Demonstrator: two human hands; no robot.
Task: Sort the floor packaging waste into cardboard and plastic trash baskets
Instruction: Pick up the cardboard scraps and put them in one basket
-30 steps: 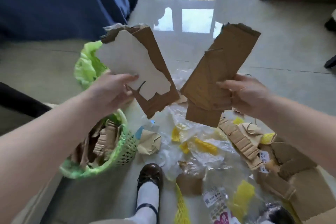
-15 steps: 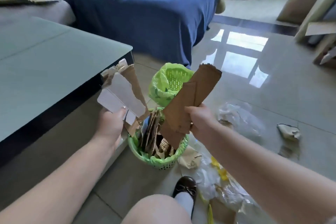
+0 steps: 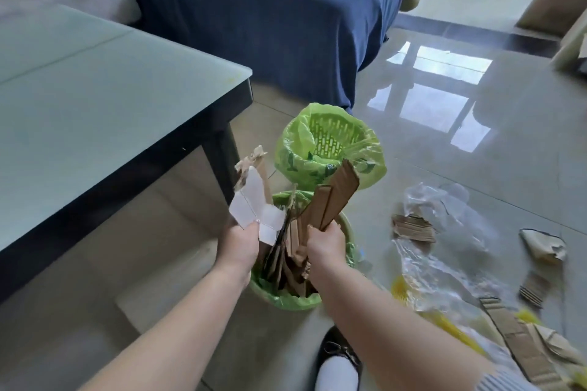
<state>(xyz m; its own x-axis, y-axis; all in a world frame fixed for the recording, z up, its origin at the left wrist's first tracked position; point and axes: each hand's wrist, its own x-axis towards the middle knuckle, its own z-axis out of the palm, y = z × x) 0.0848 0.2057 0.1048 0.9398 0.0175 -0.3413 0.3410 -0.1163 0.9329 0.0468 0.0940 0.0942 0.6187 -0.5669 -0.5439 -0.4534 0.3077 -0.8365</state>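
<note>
My left hand (image 3: 239, 244) grips a torn cardboard piece with a white face (image 3: 254, 205). My right hand (image 3: 325, 243) grips a folded brown cardboard strip (image 3: 333, 200). Both pieces stand upright with their lower ends inside the near green basket (image 3: 286, 297), which is packed with brown cardboard scraps. Just behind it stands a second green basket with a green liner bag (image 3: 330, 144), and I see nothing inside it. Clear plastic wrap (image 3: 444, 213), yellow plastic (image 3: 403, 290) and corrugated cardboard scraps (image 3: 413, 227) lie on the floor to the right.
A glass-topped table (image 3: 95, 98) with a dark leg (image 3: 222, 162) stands close on the left of the baskets. A bed with a blue cover (image 3: 270, 25) lies behind. My shoe and white sock (image 3: 338, 362) are at the bottom. More cardboard strips (image 3: 521, 346) lie at the lower right.
Both hands have swung the two cardboard pieces left from above the floor pile and lowered them into the near basket. The view has turned toward the table and bed.
</note>
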